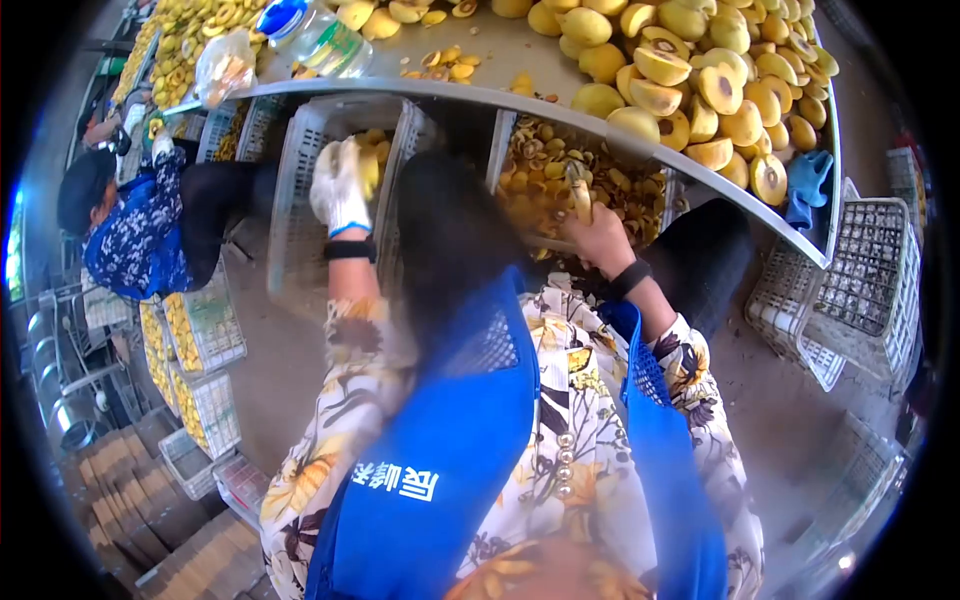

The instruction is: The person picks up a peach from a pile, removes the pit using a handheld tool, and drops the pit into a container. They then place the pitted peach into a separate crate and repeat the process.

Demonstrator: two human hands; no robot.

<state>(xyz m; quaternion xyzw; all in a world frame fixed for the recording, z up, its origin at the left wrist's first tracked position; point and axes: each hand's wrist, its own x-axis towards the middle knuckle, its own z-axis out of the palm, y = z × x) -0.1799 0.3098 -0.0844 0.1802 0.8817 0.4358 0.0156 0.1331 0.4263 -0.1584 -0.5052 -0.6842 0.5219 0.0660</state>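
Two hands of ours are at work in the head view, a black band round each wrist. Our left hand (340,188), in a white glove, has its fingers curved downward against yellow fruit (374,165) over a pale crate (289,205); blur keeps us from telling whether it grips a piece. Our right hand (600,238), bare, is closed round a slim tool (577,174) with a metallic end pointing away from us. Below that hand and ahead of it, yellow cut pieces (625,190) fill another container, between our dark-clad knees.

Beyond both hands runs the raised rim of a work table (470,93). Farther out from our right hand, and to its right, halved yellow fruits (720,88) lie heaped on that table, several with brown centres showing. A blue glove (808,185) sits at the heap's right edge, and pale crates (865,270) stand on the floor below it. Ahead of our left hand and to its left, a clear bottle (325,45) with a blue cap lies near a plastic bag (225,68). Well to the left of that hand, another person (140,235) in patterned blue sits near crates of yellow fruit (205,325)
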